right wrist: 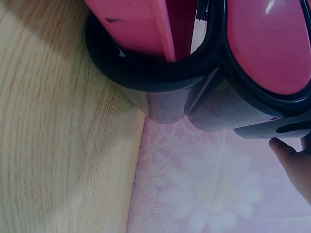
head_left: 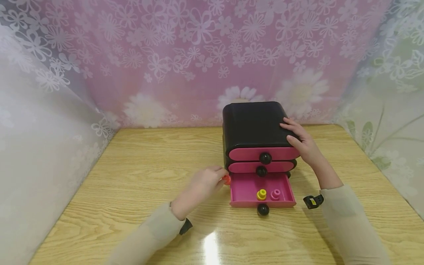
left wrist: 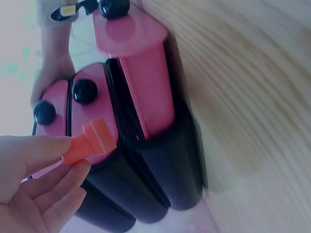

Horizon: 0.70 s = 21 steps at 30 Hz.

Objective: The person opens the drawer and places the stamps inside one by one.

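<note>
My left hand (head_left: 203, 182) pinches a small orange-red plastic peg (left wrist: 92, 141) with a wide flat end, between thumb and fingertips. It is at the left side of the pulled-out bottom drawer (head_left: 245, 186) of a small black cabinet (head_left: 256, 123) with pink drawer fronts. Inside that drawer, near its front, a yellow peg (head_left: 261, 194) stands beside a pink peg (head_left: 275, 194). My right hand (head_left: 304, 145) rests on the cabinet's top right edge, fingers spread; the right wrist view catches only its thumb (right wrist: 282, 148) and part of the palm.
Two upper drawers, the top one (head_left: 248, 154) and the middle one (head_left: 243, 167), are closed, with round black knobs. The cabinet stands on a wood-grain table (head_left: 149, 165). Behind it hangs a pink flowered curtain (head_left: 182, 66), and pale flowered cloth (head_left: 49, 129) covers the sides.
</note>
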### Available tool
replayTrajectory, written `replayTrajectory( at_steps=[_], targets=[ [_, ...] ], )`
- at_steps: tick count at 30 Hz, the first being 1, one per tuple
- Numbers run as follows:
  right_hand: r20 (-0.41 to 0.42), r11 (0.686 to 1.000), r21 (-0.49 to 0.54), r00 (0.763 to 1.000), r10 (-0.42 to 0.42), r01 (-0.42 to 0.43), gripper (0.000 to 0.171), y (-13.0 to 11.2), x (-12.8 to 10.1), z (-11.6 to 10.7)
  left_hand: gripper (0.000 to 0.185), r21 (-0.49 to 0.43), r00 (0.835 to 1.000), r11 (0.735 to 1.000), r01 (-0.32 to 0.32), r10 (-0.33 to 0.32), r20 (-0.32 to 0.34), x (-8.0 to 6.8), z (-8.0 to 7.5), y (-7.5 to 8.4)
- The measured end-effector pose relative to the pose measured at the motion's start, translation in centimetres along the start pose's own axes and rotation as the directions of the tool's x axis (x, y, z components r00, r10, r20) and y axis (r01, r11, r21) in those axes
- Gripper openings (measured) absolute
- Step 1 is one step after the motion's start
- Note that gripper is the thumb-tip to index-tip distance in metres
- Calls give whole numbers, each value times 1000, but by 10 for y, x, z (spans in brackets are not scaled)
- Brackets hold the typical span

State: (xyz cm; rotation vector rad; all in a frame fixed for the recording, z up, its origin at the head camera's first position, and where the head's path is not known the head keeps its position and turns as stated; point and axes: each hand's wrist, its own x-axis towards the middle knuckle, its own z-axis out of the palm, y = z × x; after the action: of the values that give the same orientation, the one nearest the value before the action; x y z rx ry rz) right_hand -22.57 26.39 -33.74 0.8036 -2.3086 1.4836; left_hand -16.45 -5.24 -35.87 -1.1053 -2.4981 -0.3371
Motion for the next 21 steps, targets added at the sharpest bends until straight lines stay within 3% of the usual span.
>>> replayTrajectory(
  at_steps=[4, 9, 16, 21],
  targets=[
    [4, 1000, -10, 1000, 6, -6, 39, 0, 0, -1, 9, 7, 999, 1000, -28, 28, 19, 7, 4, 9],
    [3, 1000, -16, 1000, 7, -7, 39, -3, 1, 0, 10, 27, 993, 999, -36, 32, 112, 16, 10, 20],
    [0, 1000, -11, 1000, 1, -1, 37, -27, 1, 4, 6, 7, 981, 997, -75, 73, 181, 25, 24, 25],
    [6, 1000, -9, 1000, 2, -2, 38, -15, 1, 2, 4, 17, 967, 994, -104, 97, 234, 30, 32, 25]
  ],
)
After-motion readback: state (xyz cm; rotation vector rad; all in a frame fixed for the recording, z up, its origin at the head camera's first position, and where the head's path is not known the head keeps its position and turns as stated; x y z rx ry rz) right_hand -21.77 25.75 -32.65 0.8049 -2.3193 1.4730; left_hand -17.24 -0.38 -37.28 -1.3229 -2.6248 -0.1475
